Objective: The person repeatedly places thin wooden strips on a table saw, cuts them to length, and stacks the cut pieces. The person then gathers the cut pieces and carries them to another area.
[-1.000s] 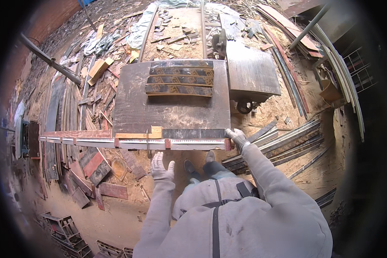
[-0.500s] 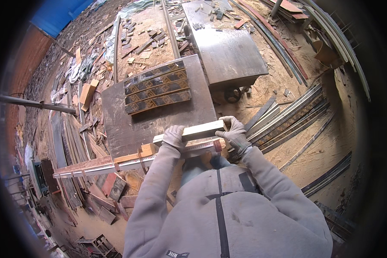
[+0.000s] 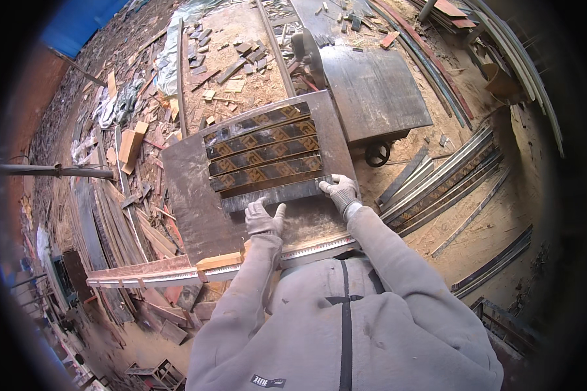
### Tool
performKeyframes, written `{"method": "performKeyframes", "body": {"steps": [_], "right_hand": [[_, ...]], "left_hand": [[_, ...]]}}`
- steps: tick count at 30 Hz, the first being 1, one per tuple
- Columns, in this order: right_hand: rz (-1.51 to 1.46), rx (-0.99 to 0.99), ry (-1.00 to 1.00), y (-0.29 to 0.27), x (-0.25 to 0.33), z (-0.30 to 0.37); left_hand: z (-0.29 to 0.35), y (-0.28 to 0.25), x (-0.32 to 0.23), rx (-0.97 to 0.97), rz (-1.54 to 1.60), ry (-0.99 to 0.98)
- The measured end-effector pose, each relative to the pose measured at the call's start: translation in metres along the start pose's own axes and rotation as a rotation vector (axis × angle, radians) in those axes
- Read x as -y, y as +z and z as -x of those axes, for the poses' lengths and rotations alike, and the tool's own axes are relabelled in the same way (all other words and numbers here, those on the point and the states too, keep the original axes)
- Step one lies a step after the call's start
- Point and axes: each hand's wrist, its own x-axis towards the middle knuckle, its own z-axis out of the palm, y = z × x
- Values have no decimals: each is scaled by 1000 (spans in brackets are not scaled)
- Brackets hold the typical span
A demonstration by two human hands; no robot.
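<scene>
A dark-faced wooden strip (image 3: 282,193) lies across the brown metal table (image 3: 188,218), just nearer to me than several dark strips with a tan printed pattern (image 3: 264,144) laid side by side. My gloved right hand (image 3: 343,194) is closed on the strip's right end, with fingers on top. Along its near edge, left of the middle, my gloved left hand (image 3: 265,220) rests with thumb and fingers spread apart. Between my body and the table runs a rail with a white measuring scale (image 3: 316,248); a light wood block (image 3: 218,262) lies along it.
A second metal table (image 3: 375,88) with a handwheel (image 3: 377,154) below stands beyond on the right. Long stacked strips (image 3: 443,186) lie on the sawdust-covered ground at right. Offcuts (image 3: 244,62) are scattered ahead, and a grey pole (image 3: 59,171) juts in from the left.
Both hands have moved forward with the strip, from above the scale rail onto the table beside the other strips. The left hand's grip has loosened and its fingers have spread.
</scene>
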Motion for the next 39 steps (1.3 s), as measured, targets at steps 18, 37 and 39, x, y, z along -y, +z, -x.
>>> {"method": "performKeyframes", "body": {"steps": [18,37,39], "right_hand": [[561,-121,-107,43,41,-42],[420,-19,-115,-2,75,-45],[443,21,-111,8,81,-55]], "left_hand": [[-118,57,36,173,1523,-1146],[-124,-37,140,-136,212,-386],[-143,-28,146,34,350,-328]]}}
